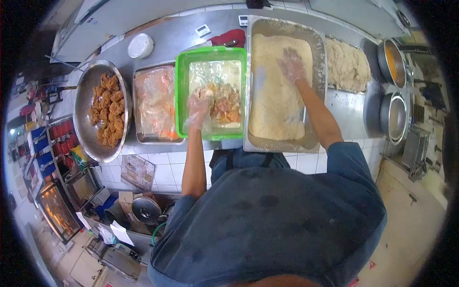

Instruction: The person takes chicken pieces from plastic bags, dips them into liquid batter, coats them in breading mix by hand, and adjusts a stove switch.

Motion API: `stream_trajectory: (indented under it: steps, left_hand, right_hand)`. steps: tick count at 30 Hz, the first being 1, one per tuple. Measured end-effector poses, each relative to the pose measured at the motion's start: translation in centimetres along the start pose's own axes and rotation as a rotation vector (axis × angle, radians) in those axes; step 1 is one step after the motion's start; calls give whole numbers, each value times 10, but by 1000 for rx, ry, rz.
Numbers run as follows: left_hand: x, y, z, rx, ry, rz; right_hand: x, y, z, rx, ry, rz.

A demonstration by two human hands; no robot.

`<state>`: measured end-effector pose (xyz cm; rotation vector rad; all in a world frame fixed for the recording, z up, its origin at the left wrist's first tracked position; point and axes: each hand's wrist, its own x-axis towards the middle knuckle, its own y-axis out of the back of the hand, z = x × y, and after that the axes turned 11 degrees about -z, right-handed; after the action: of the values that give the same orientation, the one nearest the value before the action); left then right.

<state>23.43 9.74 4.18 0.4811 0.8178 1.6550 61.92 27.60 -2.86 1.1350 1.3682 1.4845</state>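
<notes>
My left hand (197, 109), in a clear plastic glove, reaches into the left side of a green tub (180, 95). Raw chicken pieces (224, 101) sit in milky liquid there, right beside its fingers. Whether those fingers grip a piece is not clear. Over on the right, my right hand (292, 66), gloved and dusted, lies on the pale flour (275, 105) with its fingers spread. A deep steel pan (322, 62) holds this flour.
Fried chicken (109, 105) fills part of a steel bowl (86, 138) at far left. Beside it stands a tray of plastic-covered food (155, 103). Floury coated pieces (346, 64) occupy a right-hand tray. Metal bowls (396, 117) sit at the counter's right end; a white tub (140, 46) stands behind.
</notes>
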Motion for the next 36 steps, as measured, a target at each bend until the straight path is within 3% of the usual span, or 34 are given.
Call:
stream_trajectory:
  steps: [1, 3, 5, 7, 9, 12, 18, 19, 21, 23, 24, 27, 29, 30, 32, 34, 36]
  left_hand:
    - [-3, 4, 2, 5, 11, 4]
    - [0, 34, 33, -273, 74, -213]
    - [-9, 25, 3, -328, 50, -176]
    - [-6, 20, -13, -312, 50, -143]
    - [-5, 28, -1, -327, 35, -145]
    - [-9, 37, 18, -353, 9, -129]
    - [-2, 42, 36, -312, 66, -212]
    - [1, 42, 37, -288, 84, -238]
    - [-10, 12, -15, 107, 78, -228]
    - [12, 23, -14, 223, 138, -216]
    - [20, 42, 25, 132, 199, -249]
    - [-29, 9, -21, 284, 131, -160]
    - [6, 29, 4, 138, 185, -268]
    - [19, 45, 30, -426, 144, -370]
    - [9, 17, -12, -57, -12, -123]
    - [-5, 18, -18, 58, -74, -40]
    - [2, 42, 28, -99, -6, -64]
  right_hand:
    - [7, -10, 1, 27, -59, -23]
    - [17, -27, 4, 83, -174, -82]
    - [15, -19, -14, 149, -376, -400]
    - [-12, -36, -24, 69, -432, -476]
    - [-59, -99, -18, -167, -306, -295]
    - [-78, -9, -46, 115, -283, -233]
    - [-27, 12, -54, -151, -545, -387]
    - [-28, -3, -52, -169, -511, -350]
    - [-39, -41, -47, -201, -434, -277]
    - [-22, -14, -60, -24, -503, -346]
    - [-21, 2, -63, 60, -558, -381]
    - [-50, -38, -49, 104, -368, -146]
    - [-64, -10, -68, -43, -380, -217]
    - [-79, -1, -76, -118, -387, -287]
    - [-79, 8, -77, -76, -389, -227]
    - [-96, 12, -81, -5, -396, -185]
    - [-93, 6, -76, 87, -352, -140]
